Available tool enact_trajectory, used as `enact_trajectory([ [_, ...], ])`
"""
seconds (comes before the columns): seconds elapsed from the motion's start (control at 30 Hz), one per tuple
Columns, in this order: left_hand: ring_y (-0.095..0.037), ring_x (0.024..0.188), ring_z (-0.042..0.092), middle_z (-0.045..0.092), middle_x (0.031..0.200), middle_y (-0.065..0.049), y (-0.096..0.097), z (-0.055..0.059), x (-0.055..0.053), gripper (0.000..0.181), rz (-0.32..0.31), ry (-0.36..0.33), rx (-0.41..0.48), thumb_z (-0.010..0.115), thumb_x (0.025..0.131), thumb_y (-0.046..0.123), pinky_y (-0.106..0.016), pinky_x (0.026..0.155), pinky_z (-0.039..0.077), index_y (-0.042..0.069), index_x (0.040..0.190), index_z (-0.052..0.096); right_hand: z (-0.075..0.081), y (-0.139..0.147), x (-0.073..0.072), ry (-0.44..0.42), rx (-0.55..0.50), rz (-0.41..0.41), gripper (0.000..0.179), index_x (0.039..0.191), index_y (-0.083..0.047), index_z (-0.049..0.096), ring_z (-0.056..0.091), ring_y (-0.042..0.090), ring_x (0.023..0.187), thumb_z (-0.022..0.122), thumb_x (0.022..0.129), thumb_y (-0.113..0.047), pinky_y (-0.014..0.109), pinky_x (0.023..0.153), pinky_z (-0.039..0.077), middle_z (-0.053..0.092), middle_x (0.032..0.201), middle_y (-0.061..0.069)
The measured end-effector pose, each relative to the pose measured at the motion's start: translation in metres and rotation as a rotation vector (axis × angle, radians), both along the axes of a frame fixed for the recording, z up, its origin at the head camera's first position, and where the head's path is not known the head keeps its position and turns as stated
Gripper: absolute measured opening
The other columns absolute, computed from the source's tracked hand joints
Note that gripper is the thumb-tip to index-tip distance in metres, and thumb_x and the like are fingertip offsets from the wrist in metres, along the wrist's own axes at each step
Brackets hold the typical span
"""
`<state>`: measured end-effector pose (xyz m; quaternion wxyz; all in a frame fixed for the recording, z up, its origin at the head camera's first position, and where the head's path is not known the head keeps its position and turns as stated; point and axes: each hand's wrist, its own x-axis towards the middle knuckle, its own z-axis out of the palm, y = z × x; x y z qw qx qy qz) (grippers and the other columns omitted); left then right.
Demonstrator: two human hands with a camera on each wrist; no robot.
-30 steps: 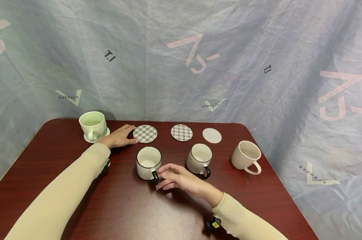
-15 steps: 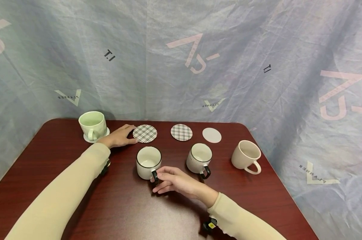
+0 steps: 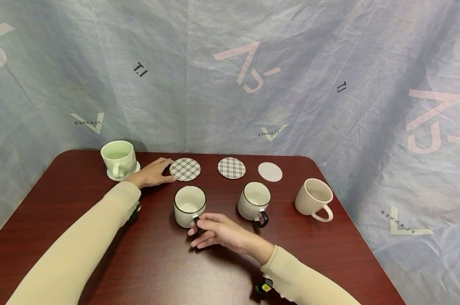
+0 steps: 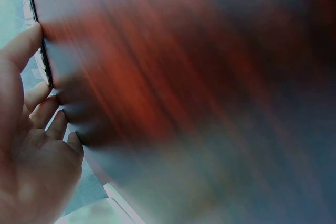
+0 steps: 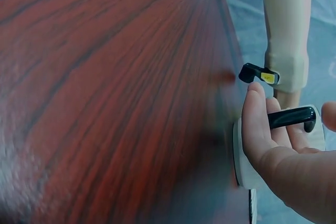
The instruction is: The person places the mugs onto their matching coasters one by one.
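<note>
A white ribbed mug (image 3: pixel 185 215) with a black rim stands upright at the middle of the table. My right hand (image 3: pixel 225 234) is at its black handle (image 5: pixel 294 117), fingers curled behind it and thumb on its near side in the head view. Behind this mug lies a round plaid coaster (image 3: pixel 185 169). My left hand (image 3: pixel 152 173) rests beside that coaster, thumb and fingers spread at its left edge. In the left wrist view, the fingertips (image 4: pixel 35 31) meet the coaster's thin dark edge.
A green mug (image 3: pixel 119 156) sits on a white coaster at the back left. To the right stand a matching black-handled mug (image 3: pixel 250 205) and a plain cream mug (image 3: pixel 308 202). Another plaid coaster (image 3: pixel 231 168) and a white coaster (image 3: pixel 270 171) lie along the back. Grey cloth (image 3: pixel 199 84) hangs behind.
My right hand has moved slightly left onto the mug's black handle, its fingers passing behind it and its thumb coming over it. The left hand and the mugs have stayed in place.
</note>
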<state>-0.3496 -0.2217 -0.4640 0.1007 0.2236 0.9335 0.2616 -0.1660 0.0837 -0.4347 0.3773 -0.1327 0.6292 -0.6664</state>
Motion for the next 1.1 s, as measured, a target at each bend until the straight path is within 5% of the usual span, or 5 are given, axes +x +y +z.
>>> enact_trajectory([
  [0.4, -0.055, 0.150, 0.032, 0.034, 0.161, -0.036, 0.001, 0.000, 0.003, 0.074, -0.011, 0.018, 0.001, 0.070, 0.103, 0.031, -0.066, 0.123, 0.028, -0.008, 0.158, 0.039, 0.000, -0.007, 0.004, -0.022, -0.017, -0.006, 0.033, 0.127, 0.004, 0.062, 0.077, 0.031, 0.106, 0.052, 0.112, -0.024, 0.045, 0.096, 0.061, 0.075, 0.115, 0.009],
  [0.73, -0.054, 0.151, 0.031, 0.033, 0.162, -0.035, 0.001, 0.001, 0.002, 0.074, -0.010, 0.016, 0.000, 0.070, 0.103, 0.033, -0.067, 0.123, 0.028, -0.006, 0.159, 0.039, 0.000, -0.009, 0.003, 0.010, 0.031, -0.034, 0.033, 0.123, 0.002, 0.066, 0.078, 0.020, 0.093, 0.052, 0.112, -0.025, 0.029, 0.080, 0.061, 0.075, 0.106, 0.003],
  [1.1, -0.053, 0.151, 0.031, 0.034, 0.162, -0.034, 0.001, 0.002, 0.004, 0.075, -0.006, 0.022, 0.006, 0.070, 0.103, 0.032, -0.066, 0.123, 0.028, -0.006, 0.159, 0.039, -0.002, -0.011, 0.001, 0.013, 0.034, -0.063, 0.027, 0.110, -0.001, 0.068, 0.076, 0.014, 0.083, 0.054, 0.112, -0.024, 0.026, 0.074, 0.059, 0.073, 0.098, 0.003],
])
